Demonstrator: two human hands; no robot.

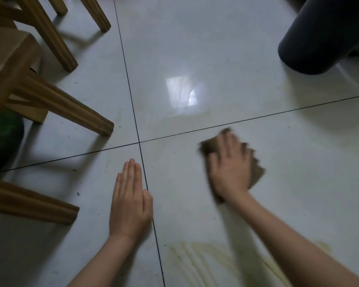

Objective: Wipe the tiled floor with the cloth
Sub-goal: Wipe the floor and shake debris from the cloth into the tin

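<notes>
1. The right hand (229, 168) lies flat on the cloth (258, 172), fingers spread and pressing down rather than curled round it. Both are blurred. The left hand (131, 204) rests palm-down on the floor (195, 59), fingers straight and together.
2. The floor is glossy pale tile, cut by thin dark seams (133, 112) that cross just ahead of the left hand.
3. The cloth is brown, flat and ragged-edged. It shows beyond the right hand's fingertips and on both sides, on the tile right of the crossing.
4. A dark round bin (319, 38) stands at the far right, well apart from the cloth.
5. Ribbed wooden legs (66, 104) crowd the left side, near the left hand.
6. Yellowish streaks (205, 259) smear the tile under the right forearm.
</notes>
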